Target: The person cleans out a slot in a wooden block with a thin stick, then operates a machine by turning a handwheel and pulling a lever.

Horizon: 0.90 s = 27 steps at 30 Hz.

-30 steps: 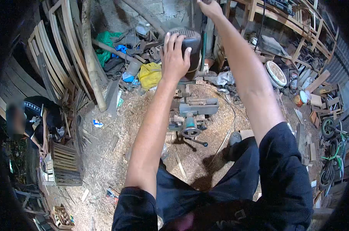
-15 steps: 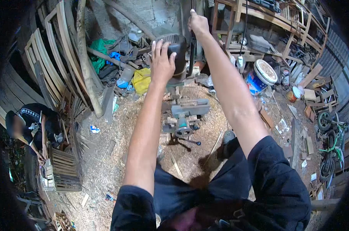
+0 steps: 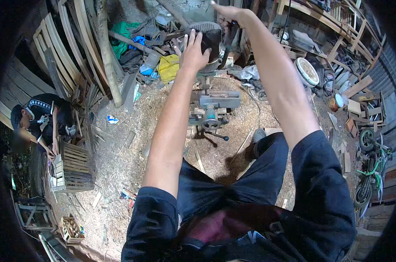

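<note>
My left hand [image 3: 193,56] lies with fingers spread against the side of a dark machine housing [image 3: 211,37] with a vented top. My right hand [image 3: 230,14] is raised to the right of the housing, fingers stretched out; whether it touches anything behind it is hard to see. Below the housing sits a grey metal vise [image 3: 220,100] with a teal body and a round handwheel [image 3: 211,124]. A lever with a dark ball knob [image 3: 226,138] sticks out beneath it.
Wood shavings cover the floor [image 3: 163,113]. At left, a person [image 3: 45,113] handles a slatted wooden piece [image 3: 75,163]. A wooden pole [image 3: 106,56] leans nearby. On the right are a bucket [image 3: 307,72], scrap wood and a small green motorbike [image 3: 372,168]. A yellow bag [image 3: 168,68] lies behind.
My right hand has let go of the upright dark bar, and its fingers have straightened. My left hand stays on the housing. The view has shifted, and the person at left leans lower.
</note>
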### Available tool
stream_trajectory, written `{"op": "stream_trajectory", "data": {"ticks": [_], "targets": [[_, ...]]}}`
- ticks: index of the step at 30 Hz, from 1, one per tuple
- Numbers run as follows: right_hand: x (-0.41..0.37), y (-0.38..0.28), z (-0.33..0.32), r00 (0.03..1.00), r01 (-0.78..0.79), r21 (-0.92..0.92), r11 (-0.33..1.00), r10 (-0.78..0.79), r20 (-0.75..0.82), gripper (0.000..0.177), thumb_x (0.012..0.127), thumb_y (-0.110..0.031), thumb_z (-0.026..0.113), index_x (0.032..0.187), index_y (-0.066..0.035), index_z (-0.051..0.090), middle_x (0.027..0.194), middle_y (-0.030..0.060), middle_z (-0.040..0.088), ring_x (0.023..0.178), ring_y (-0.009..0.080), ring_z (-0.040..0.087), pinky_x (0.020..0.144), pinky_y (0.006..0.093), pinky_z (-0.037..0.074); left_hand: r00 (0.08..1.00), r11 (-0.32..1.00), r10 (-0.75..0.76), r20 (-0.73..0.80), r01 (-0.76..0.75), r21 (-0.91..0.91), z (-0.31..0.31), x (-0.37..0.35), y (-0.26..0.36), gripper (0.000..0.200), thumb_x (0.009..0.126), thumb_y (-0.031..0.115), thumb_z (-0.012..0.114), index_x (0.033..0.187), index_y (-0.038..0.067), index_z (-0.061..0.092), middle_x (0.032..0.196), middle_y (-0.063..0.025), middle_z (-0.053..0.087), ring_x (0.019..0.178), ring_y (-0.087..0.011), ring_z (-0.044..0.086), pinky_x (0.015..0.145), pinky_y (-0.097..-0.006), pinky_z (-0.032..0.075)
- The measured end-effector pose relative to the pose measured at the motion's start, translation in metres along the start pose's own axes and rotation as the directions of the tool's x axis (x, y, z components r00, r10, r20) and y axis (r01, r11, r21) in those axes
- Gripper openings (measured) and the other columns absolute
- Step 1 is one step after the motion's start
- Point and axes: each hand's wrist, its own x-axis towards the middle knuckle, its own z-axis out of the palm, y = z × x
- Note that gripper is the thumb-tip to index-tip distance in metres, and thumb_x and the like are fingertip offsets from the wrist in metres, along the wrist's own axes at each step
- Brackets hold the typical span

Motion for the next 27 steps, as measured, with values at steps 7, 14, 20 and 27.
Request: {"op": "stream_trajectory", "data": {"ticks": [7,14,20,27], "targets": [[-0.007,0.052,0.014,0.832,0.366,-0.017,0.93,-0.335,-0.443,0.062,0.089,-0.052,0.06,0.062,0.004,0.06,0.054,0.0042,0.052,0.056,0.0161,0.05,0.058,0.0339,0.042,0.976,0.989,0.106,-0.191,-0.123,-0.08,0.036,-0.015,-0.001,0.087,0.085,0.029,0.066,0.154,0.012,0.016,0.159,-0.0224,0.009,0.146,-0.0425,0.014,0.113,-0.0616,0.018],[-0.05,0.072,0.048,0.673,0.662,0.205,0.721,-0.452,-0.586,0.051,0.095,-0.031,0.059,0.054,-0.001,0.051,0.051,-0.0061,0.04,0.049,0.005,0.033,0.045,0.028,0.025,0.979,0.983,0.144,-0.143,-0.158,-0.092,0.04,-0.028,-0.005,0.078,0.096,0.027,0.055,0.155,0.013,0.006,0.158,-0.028,0.001,0.144,-0.0461,0.013,0.112,-0.0629,0.017],[-0.086,0.097,0.076,0.609,0.751,0.264,0.605,-0.481,-0.631,0.044,0.096,-0.019,0.059,0.056,-0.002,0.052,0.054,-0.0091,0.041,0.051,0.0013,0.033,0.045,0.0244,0.022,0.979,0.988,0.123,-0.165,-0.136,-0.07,0.05,-0.029,-0.008,0.08,0.094,0.03,0.053,0.156,0.016,0.004,0.159,-0.0255,0.001,0.144,-0.0463,0.015,0.112,-0.0646,0.017],[-0.128,0.144,0.108,0.601,0.782,0.295,0.549,-0.537,-0.592,0.051,0.102,-0.023,0.045,0.054,-0.006,0.039,0.053,-0.003,0.04,0.05,0.0059,0.032,0.047,0.0257,0.022,0.986,0.995,0.066,-0.151,-0.076,-0.065,0.064,-0.024,-0.007,0.097,0.088,0.047,0.059,0.155,0.013,-0.003,0.158,-0.0269,-0.007,0.146,-0.0436,0.007,0.113,-0.0633,0.012]]}}
